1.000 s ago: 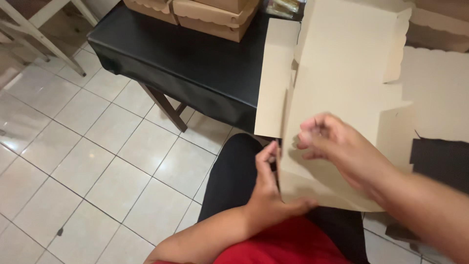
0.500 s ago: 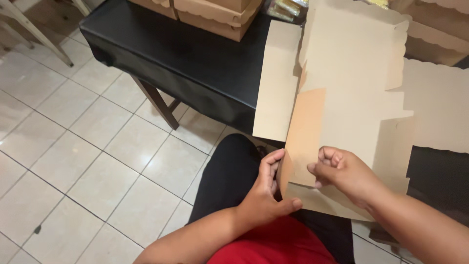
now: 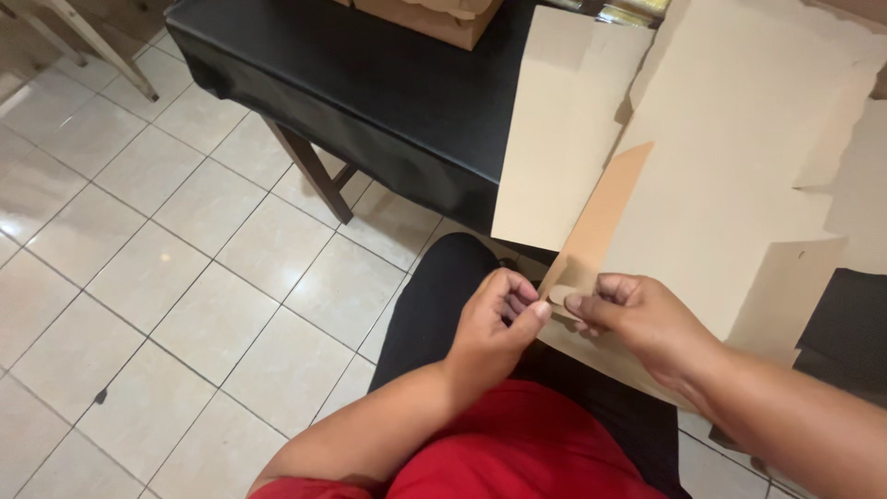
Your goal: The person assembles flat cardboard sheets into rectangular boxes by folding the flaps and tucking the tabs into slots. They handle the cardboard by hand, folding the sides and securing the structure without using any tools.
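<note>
Head view. Seated person, red shirt, dark trousers, tiled floor to the left. Flat cardboard box blank point(image 3: 721, 185) stands over the lap, long axis running from its near-left corner up to the far right. That near corner sits between both hands. Left hand point(image 3: 494, 323) curled, thumb and fingertips pinching the corner edge from the left. Right hand point(image 3: 637, 319) pinching a small rounded tab at the same corner from the right; both equally close, touching the card. Black-covered table point(image 3: 370, 83) far, with a closed cardboard box point(image 3: 434, 14) cut off at the top edge. Blank's right side runs out of frame; lower edge hidden behind the right forearm.
</note>
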